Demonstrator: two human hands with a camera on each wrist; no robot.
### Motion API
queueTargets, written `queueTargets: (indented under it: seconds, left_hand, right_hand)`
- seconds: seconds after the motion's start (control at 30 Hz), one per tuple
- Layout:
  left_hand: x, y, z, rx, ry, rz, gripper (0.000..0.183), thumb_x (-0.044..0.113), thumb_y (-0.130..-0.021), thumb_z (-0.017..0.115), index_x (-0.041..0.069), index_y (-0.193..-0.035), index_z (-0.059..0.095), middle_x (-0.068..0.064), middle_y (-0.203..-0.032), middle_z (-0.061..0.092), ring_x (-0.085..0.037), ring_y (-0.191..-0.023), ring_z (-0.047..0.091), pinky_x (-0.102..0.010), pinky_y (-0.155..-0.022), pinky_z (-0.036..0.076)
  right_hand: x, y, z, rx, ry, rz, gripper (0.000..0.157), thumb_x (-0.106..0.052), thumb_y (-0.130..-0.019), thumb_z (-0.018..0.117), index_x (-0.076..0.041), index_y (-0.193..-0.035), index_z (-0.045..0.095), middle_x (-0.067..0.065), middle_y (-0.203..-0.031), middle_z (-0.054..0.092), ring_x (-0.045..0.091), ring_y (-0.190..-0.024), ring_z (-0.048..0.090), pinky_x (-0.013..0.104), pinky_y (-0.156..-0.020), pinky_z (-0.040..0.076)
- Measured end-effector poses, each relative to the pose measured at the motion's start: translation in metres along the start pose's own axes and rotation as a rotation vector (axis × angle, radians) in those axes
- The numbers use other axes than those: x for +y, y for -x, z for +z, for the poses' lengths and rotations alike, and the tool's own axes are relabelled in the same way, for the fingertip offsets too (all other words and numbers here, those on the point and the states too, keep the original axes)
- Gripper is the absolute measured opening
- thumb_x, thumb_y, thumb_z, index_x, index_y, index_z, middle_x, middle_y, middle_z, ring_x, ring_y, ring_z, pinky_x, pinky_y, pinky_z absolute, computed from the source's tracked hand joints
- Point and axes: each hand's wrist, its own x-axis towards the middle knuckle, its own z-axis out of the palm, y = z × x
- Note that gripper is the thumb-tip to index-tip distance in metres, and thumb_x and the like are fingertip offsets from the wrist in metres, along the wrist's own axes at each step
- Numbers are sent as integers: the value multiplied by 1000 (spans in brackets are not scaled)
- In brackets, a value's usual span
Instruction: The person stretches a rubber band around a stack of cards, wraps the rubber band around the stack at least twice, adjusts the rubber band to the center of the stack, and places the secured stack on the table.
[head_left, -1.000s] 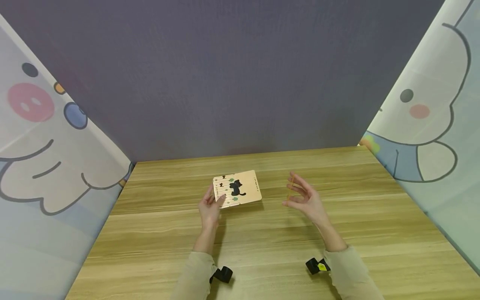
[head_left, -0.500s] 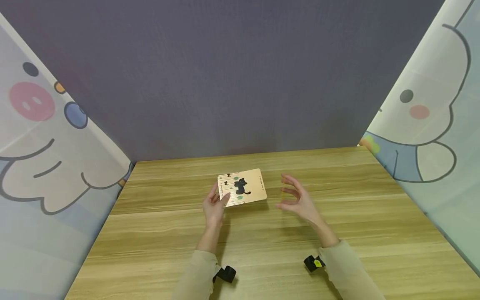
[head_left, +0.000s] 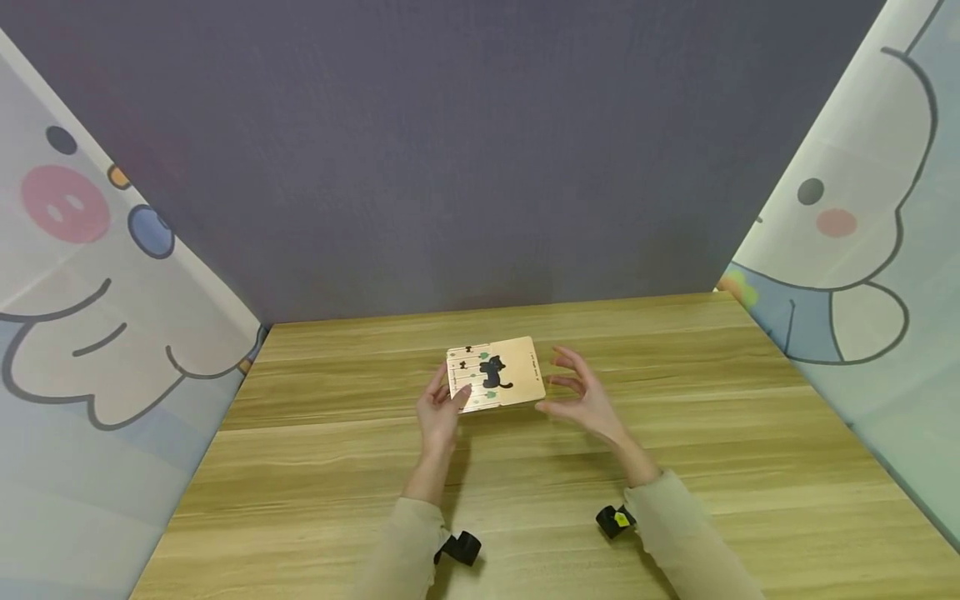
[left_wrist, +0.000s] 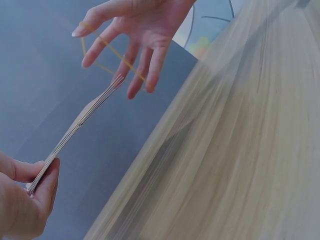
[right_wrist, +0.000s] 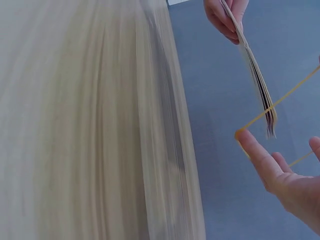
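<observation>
A thin stack of cream cards [head_left: 525, 367] with rounded corners and a black cat print is held above the table. My left hand [head_left: 438, 421] pinches its left end, thumb on top and fingers beneath. In the left wrist view the layered edges of the stack show. My right hand [head_left: 592, 408] is at the stack's right end with fingers spread. A yellow rubber band [right_wrist: 295, 88] is stretched around those fingertips. From the left wrist view, the far end of the cards lies close to the band's loop; whether they touch I cannot tell.
A wood-grain table [head_left: 315, 467] lies below both hands. Behind it rises a dark grey panel [head_left: 480, 167]. Printed cartoon curtains stand at both sides, left [head_left: 127, 333] and right [head_left: 847, 250]. Black wrist cameras [head_left: 465, 547] sit at the sleeves.
My left hand has carried the cards a little to the right. The right hand has moved left with the stretched rubber band, so the gap between the band and the cards has nearly closed.
</observation>
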Motion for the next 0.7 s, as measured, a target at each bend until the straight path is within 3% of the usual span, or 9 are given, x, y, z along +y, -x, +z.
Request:
queueTargets:
  seconds: [0.1, 0.2, 0.33, 0.5, 0.7]
  left_hand:
    - [-1, 1, 2, -2, 11, 5, 55, -15, -75, 59, 0, -126, 46, -29, -107, 54, -26, -86, 61, -26, -73, 52]
    - [-1, 3, 4, 2, 17, 5, 55, -15, -75, 59, 0, -126, 46, -29, -105, 55, -24, -84, 61, -25, -71, 53]
    - [0, 4, 6, 2, 22, 1, 56, -16, -74, 59, 1, -126, 47, -29, -104, 56, -22, -83, 62, -25, -71, 53]
    - [-2, 6, 8, -18, 15, 5, 56, -15, -74, 59, -1, -126, 46, -29, -102, 56, -21, -81, 62, -24, -70, 53]
    - [-3, 9, 9, -61, -1, 15, 55, -13, -75, 60, 0, -126, 46, -27, -101, 56, -17, -77, 61, -22, -67, 53]
  right_hand:
    - [21, -3, -4, 2, 29, -12, 90, -8, -66, 77, -19, -139, 25, 25, -128, 28, 34, -104, 49, 39, -67, 54]
    - [27, -5, -4, 20, 60, -24, 90, -7, -66, 77, -19, -139, 26, 25, -126, 30, 32, -101, 50, 41, -70, 53]
    - [9, -6, 5, 48, 83, -34, 87, -7, -66, 76, -17, -138, 28, 27, -124, 32, 36, -98, 50, 47, -76, 49]
    - [-14, -5, 14, 82, 68, 19, 84, -7, -66, 75, -10, -136, 29, 26, -123, 34, 40, -98, 48, 50, -83, 44]
    - [-13, -9, 11, 84, 93, 2, 80, -10, -69, 74, -7, -136, 28, 24, -122, 36, 40, -100, 45, 49, -84, 43]
